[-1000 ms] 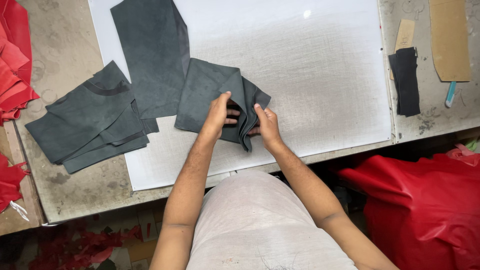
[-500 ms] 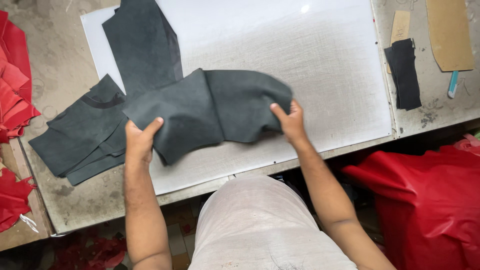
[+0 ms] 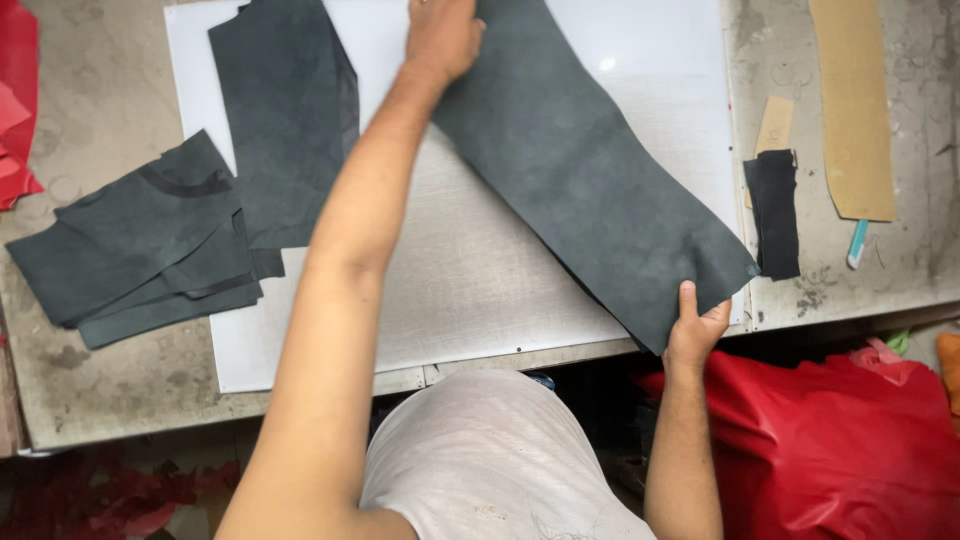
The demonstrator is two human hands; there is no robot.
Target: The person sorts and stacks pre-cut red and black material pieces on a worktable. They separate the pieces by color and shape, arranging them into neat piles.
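A long dark grey leather piece (image 3: 590, 170) lies stretched diagonally across the white cutting board (image 3: 480, 270). My left hand (image 3: 440, 35) reaches far forward and holds its top end near the board's back edge. My right hand (image 3: 695, 330) grips its lower corner at the board's front right edge. A second dark grey piece (image 3: 285, 110) lies flat on the board's left part.
A stack of dark grey cut pieces (image 3: 140, 245) sits on the worn table to the left. Red material (image 3: 20, 90) lies at the far left and a red bag (image 3: 840, 440) below the table on the right. A black strip (image 3: 775, 210), cardboard patterns (image 3: 855, 100) and a small tool (image 3: 858, 242) lie at right.
The folded dark piece has been opened out to full length. My left hand moved from the board's left side up to the far edge; my right hand moved down to the front right corner.
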